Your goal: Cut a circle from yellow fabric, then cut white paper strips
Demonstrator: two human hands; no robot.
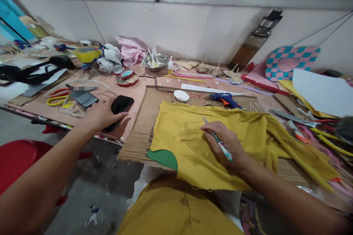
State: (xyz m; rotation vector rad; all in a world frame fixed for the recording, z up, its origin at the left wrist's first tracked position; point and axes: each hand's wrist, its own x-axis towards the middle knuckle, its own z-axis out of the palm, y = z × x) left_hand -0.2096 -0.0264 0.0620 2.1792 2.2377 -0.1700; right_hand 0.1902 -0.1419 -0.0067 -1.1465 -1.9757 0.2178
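My right hand holds a pen above the yellow cloth, its tip pointing up and left. A faint round outline shows on the cloth's left part, and a green piece lies at its lower left corner. The cloth rests on a sheet of cardboard. To the left, my left hand has its fingers on a black phone near the table's front edge; thumb and fingers lie over the phone's left side. A white oval disc sits just behind the cloth.
A blue glue gun lies behind the cloth. Scissors and coloured scraps are at the right. Scissors with red and yellow handles, a cable and a grey device lie left. A metal bowl stands near the wall.
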